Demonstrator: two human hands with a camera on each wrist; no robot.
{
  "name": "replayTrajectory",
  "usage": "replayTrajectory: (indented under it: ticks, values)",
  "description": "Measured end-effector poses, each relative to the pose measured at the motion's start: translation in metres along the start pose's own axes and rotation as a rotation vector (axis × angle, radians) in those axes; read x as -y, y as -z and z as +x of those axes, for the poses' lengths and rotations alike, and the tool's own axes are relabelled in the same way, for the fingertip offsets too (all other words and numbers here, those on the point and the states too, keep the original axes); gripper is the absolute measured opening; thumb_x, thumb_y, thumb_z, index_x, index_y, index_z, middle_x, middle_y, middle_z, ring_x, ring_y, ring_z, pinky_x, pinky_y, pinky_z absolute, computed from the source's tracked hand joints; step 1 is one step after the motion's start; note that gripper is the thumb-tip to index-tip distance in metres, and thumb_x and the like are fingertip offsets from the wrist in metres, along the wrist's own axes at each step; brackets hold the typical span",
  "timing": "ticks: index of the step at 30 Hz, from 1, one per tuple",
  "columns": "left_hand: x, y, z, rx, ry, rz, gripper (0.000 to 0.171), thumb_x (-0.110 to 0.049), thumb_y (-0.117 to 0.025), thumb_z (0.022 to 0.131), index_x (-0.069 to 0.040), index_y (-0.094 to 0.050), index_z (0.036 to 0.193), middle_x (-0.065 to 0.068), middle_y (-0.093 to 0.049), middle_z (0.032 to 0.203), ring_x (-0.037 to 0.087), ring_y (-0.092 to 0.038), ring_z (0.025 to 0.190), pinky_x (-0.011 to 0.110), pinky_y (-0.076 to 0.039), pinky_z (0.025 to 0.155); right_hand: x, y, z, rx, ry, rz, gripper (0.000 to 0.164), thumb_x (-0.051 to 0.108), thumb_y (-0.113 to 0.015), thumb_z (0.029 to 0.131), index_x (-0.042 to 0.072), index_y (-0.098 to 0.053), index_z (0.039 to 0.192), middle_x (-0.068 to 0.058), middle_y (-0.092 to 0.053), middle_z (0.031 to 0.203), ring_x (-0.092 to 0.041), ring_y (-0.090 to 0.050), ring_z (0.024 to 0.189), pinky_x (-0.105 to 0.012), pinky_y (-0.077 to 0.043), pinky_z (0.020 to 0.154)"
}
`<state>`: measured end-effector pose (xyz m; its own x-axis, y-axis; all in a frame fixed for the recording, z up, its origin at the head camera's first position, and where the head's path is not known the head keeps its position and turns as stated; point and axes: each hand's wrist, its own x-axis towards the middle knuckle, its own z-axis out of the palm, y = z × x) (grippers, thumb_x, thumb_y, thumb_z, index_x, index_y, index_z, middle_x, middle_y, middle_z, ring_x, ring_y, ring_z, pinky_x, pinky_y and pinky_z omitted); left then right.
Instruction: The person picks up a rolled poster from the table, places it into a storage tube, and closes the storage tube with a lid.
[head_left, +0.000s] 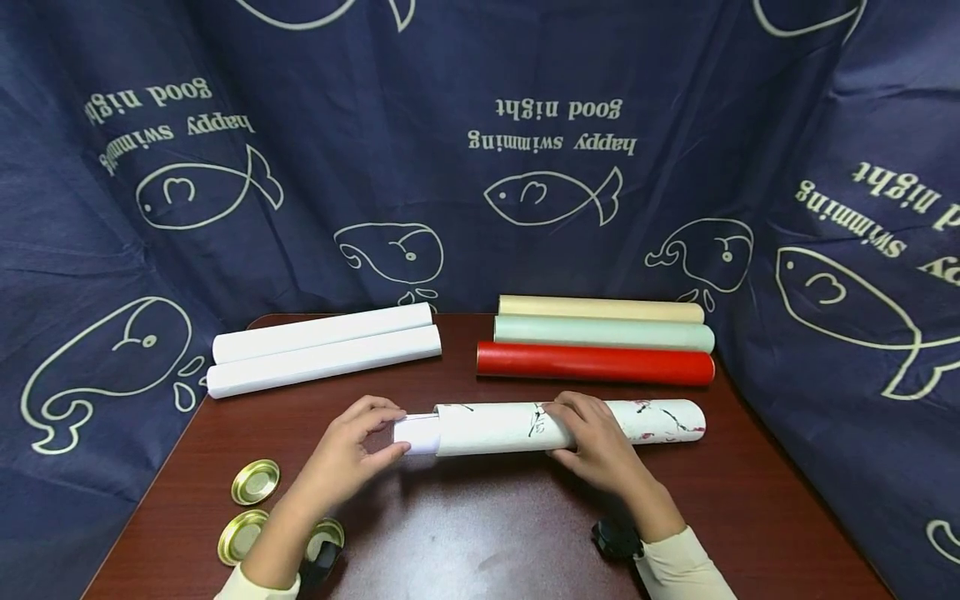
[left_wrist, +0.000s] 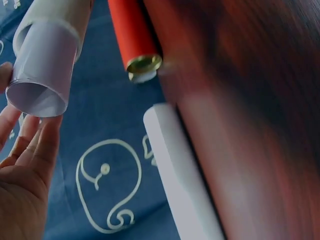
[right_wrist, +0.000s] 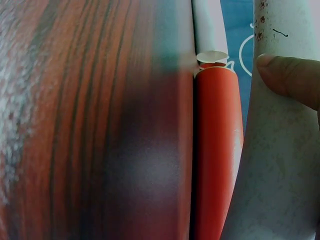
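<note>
Blue curtain (head_left: 420, 150) hung behind the brown worktop (head_left: 480, 517). The left grip (head_left: 348, 450) pinched a white roll (head_left: 417, 436) sitting partly inside the patterned tube (head_left: 491, 430), which the right grip (head_left: 596, 437) clasped. If pushed askew, the roll might crumple against the tube. It looked plain and hollow; the tube, pale with dark strokes and red flecks.

The dark blue cloth (head_left: 420, 150) reads "good night" and "happy swimming" upside down, repeated across it. The patterned tube (head_left: 487, 430) bears dark, character-like marks (head_left: 537, 419) I can't make out.
</note>
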<state>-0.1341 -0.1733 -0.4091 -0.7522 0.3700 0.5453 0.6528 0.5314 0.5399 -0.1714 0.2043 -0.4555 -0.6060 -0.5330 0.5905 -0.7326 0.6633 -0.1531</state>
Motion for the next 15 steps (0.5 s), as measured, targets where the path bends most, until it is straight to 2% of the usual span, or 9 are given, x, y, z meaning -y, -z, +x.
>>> replayTrajectory:
  ticks: [6, 11, 15]
  values:
    - [-0.006, -0.018, 0.006, 0.031, 0.053, -0.125, 0.028, -0.027, -0.071, 0.082, -0.016, -0.065, 0.106, -0.007, -0.059, 0.109, 0.012, -0.058, 0.097, 0.037, -0.051, 0.076, 0.001, 0.001, 0.000, -0.014, 0.001, -0.006, 0.069, 0.017, -0.083, 0.057, 0.014, -0.055, 0.120, -0.007, -0.052, 0.114, -0.026, -0.049, 0.106, -0.044, -0.035, 0.093]
    - [-0.011, -0.029, 0.008, 0.097, 0.060, -0.198, 0.030, -0.024, -0.067, 0.085, -0.012, -0.062, 0.113, -0.001, -0.058, 0.119, 0.016, -0.056, 0.106, 0.036, -0.051, 0.078, 0.002, 0.001, 0.001, -0.013, -0.006, -0.005, 0.069, 0.017, -0.083, 0.057, 0.014, -0.055, 0.121, -0.008, -0.052, 0.114, -0.027, -0.049, 0.105, -0.044, -0.035, 0.092]
    - [-0.010, -0.030, 0.006, 0.116, 0.057, -0.216, 0.032, -0.020, -0.066, 0.086, -0.010, -0.061, 0.115, 0.002, -0.058, 0.121, 0.019, -0.056, 0.105, 0.036, -0.051, 0.076, 0.002, 0.002, 0.001, -0.015, -0.005, -0.006, 0.069, 0.017, -0.083, 0.057, 0.014, -0.055, 0.121, -0.008, -0.052, 0.114, -0.027, -0.049, 0.105, -0.044, -0.035, 0.093]
